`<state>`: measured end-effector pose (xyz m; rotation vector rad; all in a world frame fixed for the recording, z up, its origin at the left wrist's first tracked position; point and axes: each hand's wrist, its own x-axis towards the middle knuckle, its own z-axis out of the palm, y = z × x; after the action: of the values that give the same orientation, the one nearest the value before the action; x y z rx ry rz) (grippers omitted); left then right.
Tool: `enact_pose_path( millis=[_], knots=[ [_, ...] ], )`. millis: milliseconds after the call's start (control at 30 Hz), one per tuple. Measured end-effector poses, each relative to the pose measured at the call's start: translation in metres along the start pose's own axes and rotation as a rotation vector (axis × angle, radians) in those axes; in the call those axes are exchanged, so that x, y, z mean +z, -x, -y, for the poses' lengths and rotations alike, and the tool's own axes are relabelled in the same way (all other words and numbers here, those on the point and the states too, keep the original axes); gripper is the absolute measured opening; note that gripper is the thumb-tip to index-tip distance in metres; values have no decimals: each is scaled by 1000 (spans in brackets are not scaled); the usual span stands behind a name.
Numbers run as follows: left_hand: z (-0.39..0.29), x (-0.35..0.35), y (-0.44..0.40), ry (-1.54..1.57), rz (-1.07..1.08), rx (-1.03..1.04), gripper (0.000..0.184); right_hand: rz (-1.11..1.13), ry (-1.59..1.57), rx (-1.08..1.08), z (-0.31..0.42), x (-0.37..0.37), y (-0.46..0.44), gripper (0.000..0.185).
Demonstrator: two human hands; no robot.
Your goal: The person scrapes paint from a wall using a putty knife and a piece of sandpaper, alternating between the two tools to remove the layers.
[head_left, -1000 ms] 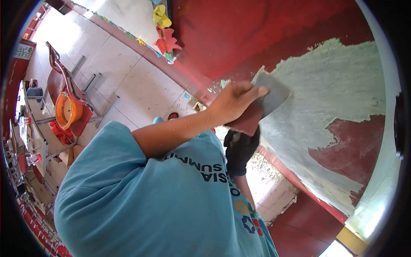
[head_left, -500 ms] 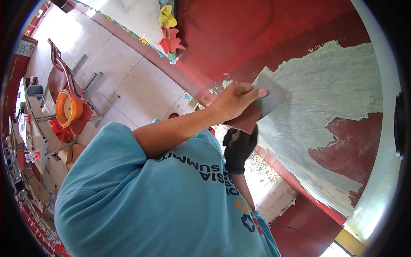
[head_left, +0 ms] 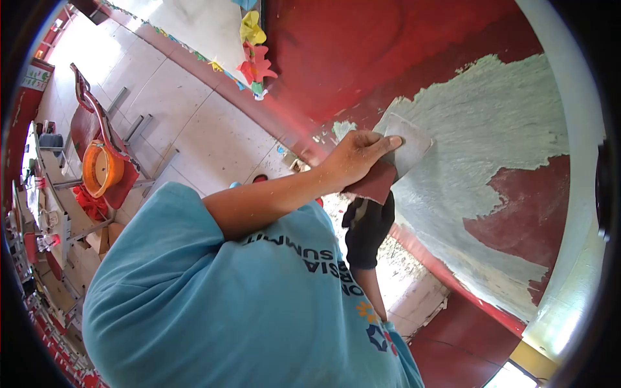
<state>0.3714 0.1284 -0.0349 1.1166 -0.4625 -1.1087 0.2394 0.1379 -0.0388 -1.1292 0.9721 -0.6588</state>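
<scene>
My left hand (head_left: 358,155), bare and dusted with pale specks, pinches a sheet of sandpaper (head_left: 412,147) between thumb and fingers. The sheet is bent, with a grey side and a reddish-brown flap (head_left: 375,183). It lies against or just over the wall's grey-white patch (head_left: 453,155), where paint is covered or gone; exact contact cannot be told. My right hand (head_left: 369,229), in a black glove, is just below the flap with fingers curled and partly hidden. Whatever it grips, if anything, is not discernible.
Red paint (head_left: 349,58) surrounds the patch. A chair (head_left: 90,123) with an orange basin (head_left: 102,169) stands on the tiled floor (head_left: 187,136) at left, beside cluttered desks. Paper flowers (head_left: 255,61) edge a white board. Debris (head_left: 401,265) lies along the wall's base.
The sandpaper's grey part has tilted slightly and shifted a little down. My gloved right hand has moved slightly right. The whole view has shifted a little.
</scene>
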Motion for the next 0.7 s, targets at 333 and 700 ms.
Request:
enact_pose_path(
  millis=[333,700],
  knots=[
    [-32,9,5,277,97,-87,35,-18,174,-66,60,8,6,13],
    [-28,17,8,423,72,-149,37,31,343,-76,74,-8,2,18]
  ],
)
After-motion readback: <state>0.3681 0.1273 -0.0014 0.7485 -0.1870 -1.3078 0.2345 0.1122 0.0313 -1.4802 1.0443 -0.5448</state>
